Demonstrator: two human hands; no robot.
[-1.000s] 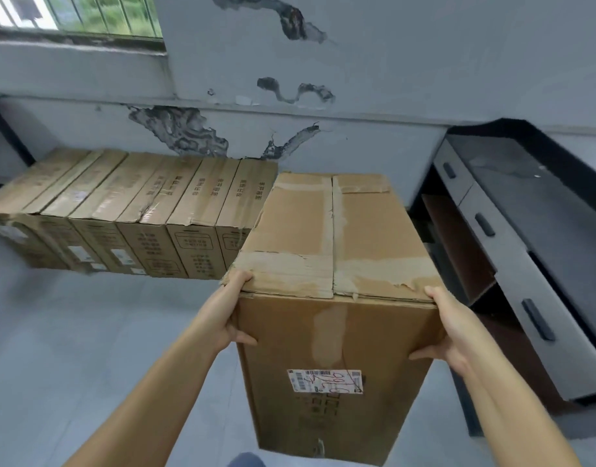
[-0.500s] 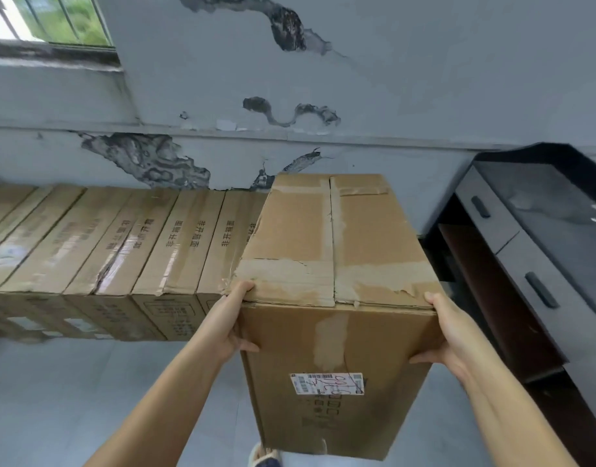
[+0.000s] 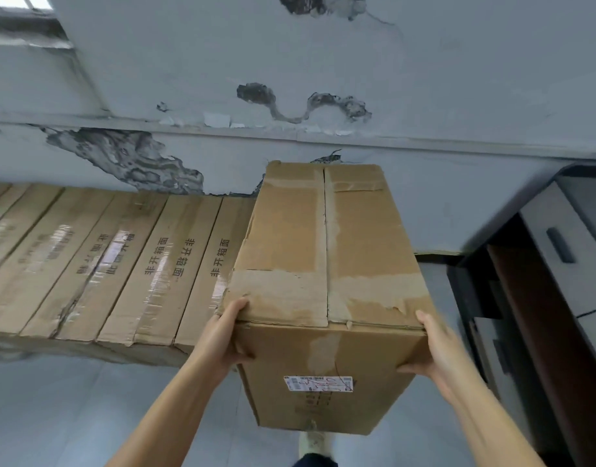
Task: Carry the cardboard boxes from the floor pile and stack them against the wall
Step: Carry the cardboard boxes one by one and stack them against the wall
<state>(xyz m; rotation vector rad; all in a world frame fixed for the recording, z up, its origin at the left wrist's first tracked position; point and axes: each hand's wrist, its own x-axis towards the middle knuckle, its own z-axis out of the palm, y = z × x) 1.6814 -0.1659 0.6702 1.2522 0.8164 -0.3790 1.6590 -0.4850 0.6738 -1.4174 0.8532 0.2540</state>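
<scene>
I carry a large brown cardboard box [image 3: 323,264] in front of me, clear of the floor, with old tape across its top and a white label on its near face. My left hand [image 3: 224,335] grips its near left top corner, thumb on the front face. My right hand [image 3: 431,348] grips the near right top corner in the same way. A row of long taped boxes [image 3: 121,264] with printed characters lies side by side against the peeling wall [image 3: 289,62], just left of the carried box.
A dark desk with grey drawers [image 3: 559,251] stands at the right, close to the box's right side. A strip of grey floor [image 3: 434,281] shows between the row of boxes and the desk. My shoe [image 3: 311,446] shows under the box.
I have stepped closer to the wall: the row of boxes and the desk look larger and nearer. Both hands keep the same grip on the box.
</scene>
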